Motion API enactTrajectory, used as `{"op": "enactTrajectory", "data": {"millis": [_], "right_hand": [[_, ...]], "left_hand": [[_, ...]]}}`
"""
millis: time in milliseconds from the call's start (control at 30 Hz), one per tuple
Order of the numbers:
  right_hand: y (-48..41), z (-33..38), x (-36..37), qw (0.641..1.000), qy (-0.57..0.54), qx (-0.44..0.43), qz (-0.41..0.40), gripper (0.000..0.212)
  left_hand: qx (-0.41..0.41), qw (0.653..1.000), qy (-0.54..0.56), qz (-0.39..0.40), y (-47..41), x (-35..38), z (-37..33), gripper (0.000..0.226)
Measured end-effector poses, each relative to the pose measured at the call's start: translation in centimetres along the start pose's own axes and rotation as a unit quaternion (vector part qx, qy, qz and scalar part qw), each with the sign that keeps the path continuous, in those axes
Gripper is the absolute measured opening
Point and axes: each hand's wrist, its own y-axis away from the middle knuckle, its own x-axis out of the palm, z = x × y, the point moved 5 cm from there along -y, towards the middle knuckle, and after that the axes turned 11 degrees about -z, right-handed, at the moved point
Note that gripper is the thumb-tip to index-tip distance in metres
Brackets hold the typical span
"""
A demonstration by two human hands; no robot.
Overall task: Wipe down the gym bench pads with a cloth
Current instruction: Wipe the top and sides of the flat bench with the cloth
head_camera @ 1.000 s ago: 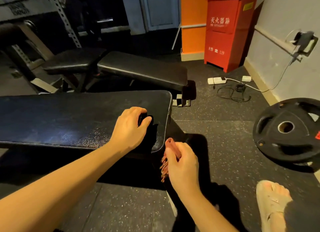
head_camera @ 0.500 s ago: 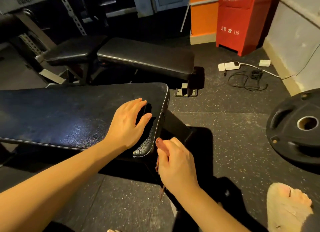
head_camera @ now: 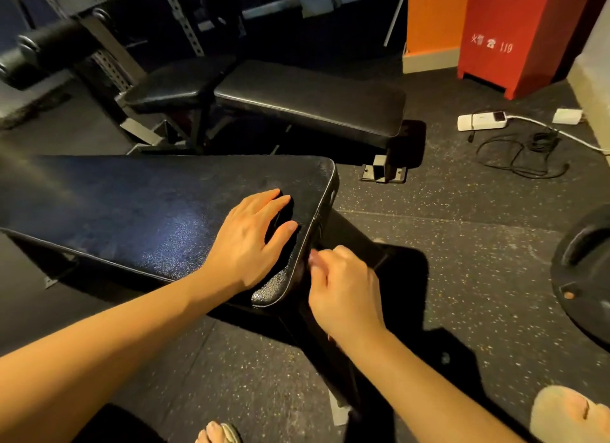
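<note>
Two hands meet at the pad's (head_camera: 132,211) right end. The right hand (head_camera: 343,290), curled against the end edge, likely wipes there, though whether it grips the cloth I cannot tell. The left hand (head_camera: 251,241) lies flat, fingers spread, steadying. Beyond stands another bench (head_camera: 310,102).

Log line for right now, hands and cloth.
left hand: flat on bench pad | right hand: grips cloth at pad's end edge

Beyond the bench pad (head_camera: 132,211) before me, the red cabinet (head_camera: 528,20) bears white print: two Chinese characters, a telephone symbol, then 119.
</note>
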Motion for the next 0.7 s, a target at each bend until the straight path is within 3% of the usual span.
{"op": "enactTrajectory", "data": {"millis": [100, 167, 333, 400, 467, 567, 633, 700], "right_hand": [[-2.7, -0.8, 0.5, 0.997, -0.025, 0.064, -0.034, 0.026], [-0.1, 0.6, 0.3, 0.995, -0.073, 0.047, -0.056, 0.022], [2.8, 0.6, -1.2, 0.988, -0.147, -0.037, 0.002, 0.031], [0.8, -1.5, -1.6, 0.988, -0.141, 0.047, -0.042, 0.038], [-0.8, -3.4, -1.7, 0.968, -0.155, 0.184, -0.069, 0.030], [-1.8, -3.5, -0.9, 0.872, -0.323, 0.362, -0.063, 0.018], [-1.6, -1.9, -0.7, 0.841, -0.378, 0.382, -0.058, 0.014], [-1.1, -0.5, -1.3, 0.861, -0.372, 0.341, -0.059, 0.009]], "left_hand": [[-0.004, 1.000, -0.004, -0.001, 0.2, -0.1, -0.1, 0.061], [-0.008, 1.000, -0.002, 0.001, 0.2, -0.1, -0.1, 0.060], [-0.005, 1.000, 0.005, 0.004, 0.2, 0.0, 0.0, 0.059], [-0.005, 1.000, 0.008, 0.005, 0.1, 0.0, -0.1, 0.059], [-0.007, 1.000, 0.006, 0.002, 0.1, -0.1, -0.1, 0.058], [-0.008, 1.000, 0.005, -0.001, 0.1, -0.1, -0.1, 0.058], [-0.007, 1.000, 0.009, -0.006, 0.1, 0.0, 0.0, 0.058], [-0.010, 1.000, 0.016, -0.009, 0.1, 0.1, 0.1, 0.058]]}}
